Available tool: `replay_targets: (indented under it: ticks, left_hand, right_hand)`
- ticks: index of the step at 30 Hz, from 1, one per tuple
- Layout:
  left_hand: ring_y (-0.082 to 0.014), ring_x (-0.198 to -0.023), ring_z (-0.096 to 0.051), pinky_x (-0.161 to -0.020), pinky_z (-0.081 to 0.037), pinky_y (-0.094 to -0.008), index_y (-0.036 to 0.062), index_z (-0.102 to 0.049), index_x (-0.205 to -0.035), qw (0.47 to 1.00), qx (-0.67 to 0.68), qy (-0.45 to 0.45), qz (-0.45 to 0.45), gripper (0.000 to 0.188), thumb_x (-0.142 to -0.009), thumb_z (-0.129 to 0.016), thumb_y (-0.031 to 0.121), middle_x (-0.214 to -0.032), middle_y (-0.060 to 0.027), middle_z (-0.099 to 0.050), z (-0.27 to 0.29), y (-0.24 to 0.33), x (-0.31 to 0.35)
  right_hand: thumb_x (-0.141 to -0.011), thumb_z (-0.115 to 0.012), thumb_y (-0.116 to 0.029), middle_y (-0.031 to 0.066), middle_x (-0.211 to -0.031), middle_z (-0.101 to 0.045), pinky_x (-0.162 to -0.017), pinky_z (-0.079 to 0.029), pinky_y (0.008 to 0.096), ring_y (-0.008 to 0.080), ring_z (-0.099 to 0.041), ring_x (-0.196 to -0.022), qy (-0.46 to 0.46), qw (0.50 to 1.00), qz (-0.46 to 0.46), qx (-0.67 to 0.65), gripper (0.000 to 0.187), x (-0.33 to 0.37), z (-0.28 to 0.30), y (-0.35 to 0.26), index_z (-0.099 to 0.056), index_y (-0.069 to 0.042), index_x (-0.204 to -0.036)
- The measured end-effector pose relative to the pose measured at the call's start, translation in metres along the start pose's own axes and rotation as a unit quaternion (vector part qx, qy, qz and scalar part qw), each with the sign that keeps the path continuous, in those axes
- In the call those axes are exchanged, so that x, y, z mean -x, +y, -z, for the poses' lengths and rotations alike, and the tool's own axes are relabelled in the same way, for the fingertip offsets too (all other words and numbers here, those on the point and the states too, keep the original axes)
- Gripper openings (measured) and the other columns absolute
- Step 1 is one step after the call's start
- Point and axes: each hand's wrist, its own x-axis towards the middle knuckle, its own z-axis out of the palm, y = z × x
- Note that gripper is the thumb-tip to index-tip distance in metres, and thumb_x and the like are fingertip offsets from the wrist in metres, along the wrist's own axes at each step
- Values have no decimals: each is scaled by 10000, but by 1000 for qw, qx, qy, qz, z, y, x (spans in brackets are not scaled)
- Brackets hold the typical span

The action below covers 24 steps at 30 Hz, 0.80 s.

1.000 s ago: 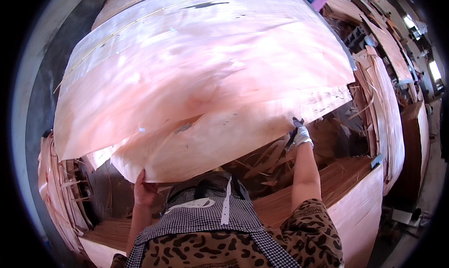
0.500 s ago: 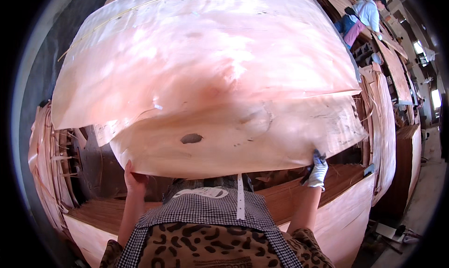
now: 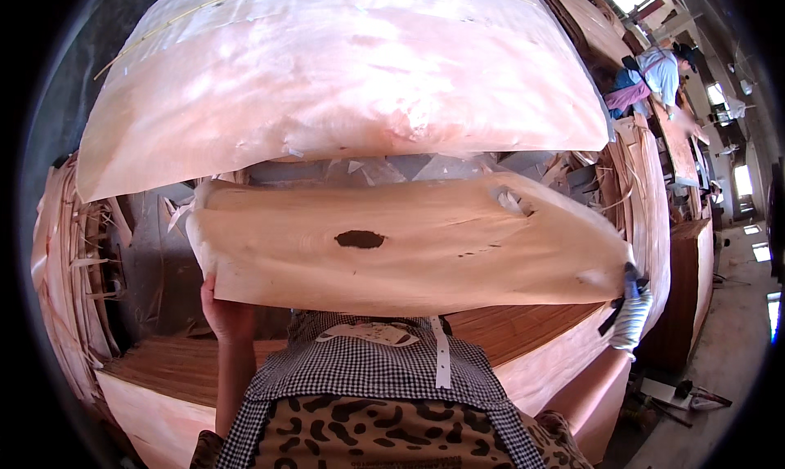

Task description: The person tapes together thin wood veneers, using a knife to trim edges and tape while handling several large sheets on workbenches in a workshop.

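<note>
A tan sheet of wood veneer (image 3: 425,248) hangs in front of me, bowed and held up at both ends. It has a dark oval hole left of its middle and a torn gap near its far right edge. My bare left hand (image 3: 229,312) grips its near left corner, with the fingers partly hidden behind the sheet. My right hand (image 3: 631,312), in a white and dark glove, is closed on the right end. Beyond it lies a broad, pale pink veneer sheet (image 3: 352,93), apart from the held one.
A stack of veneer (image 3: 531,330) stands against my front, its layered edges showing. Ragged veneer bundles stand at left (image 3: 69,264) and right (image 3: 650,224). Another person (image 3: 654,80) leans over boards at the far right. Scraps lie in the gap beyond my sheet.
The held veneer has come out from under the large pale sheet, opening a gap between them. My right hand has moved outward to the right; my left has shifted slightly left.
</note>
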Motion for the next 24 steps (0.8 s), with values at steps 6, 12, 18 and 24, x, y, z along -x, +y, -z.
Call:
replay_targets:
  ticks: [6,12,18,24]
  left_hand:
    - [-231,-1033,-514,-830,-463,-364,-5,-411,-1170,994,14,-92,-65,425,-865,-397,290,-1141,-127,-508,-55,36,-10]
    - [-228,-1004,-535,-812,-488,-371,-42,-480,-1057,963,63,-228,-126,354,-860,-468,252,-1093,-169,-530,-113,61,-36]
    - [-239,-997,-535,-836,-481,-349,-24,-500,-1024,952,-19,-248,-177,322,-866,-468,255,-1094,-135,-521,-148,79,-106]
    - [-247,-997,-526,-882,-450,-370,-15,-523,-975,954,-44,-210,-209,327,-865,-470,288,-1050,-134,-536,-195,82,-198]
  right_hand:
    - [-779,-585,-296,-39,-731,-554,-393,-308,182,41,-399,-502,-33,993,70,93,294,-39,15,-83,-627,-65,-955]
    - [-803,-562,-341,19,-804,-601,-339,-367,203,97,-529,-488,-170,981,97,1,314,-144,8,-124,-572,-79,-976]
    - [-806,-573,-301,105,-669,-604,-321,-409,262,180,-561,-419,-265,950,107,126,279,-209,-114,-211,-480,-88,-960]
    - [-801,-570,-313,142,-671,-616,-423,-488,292,204,-599,-500,-433,875,67,207,368,-335,-232,-253,-537,23,-949]
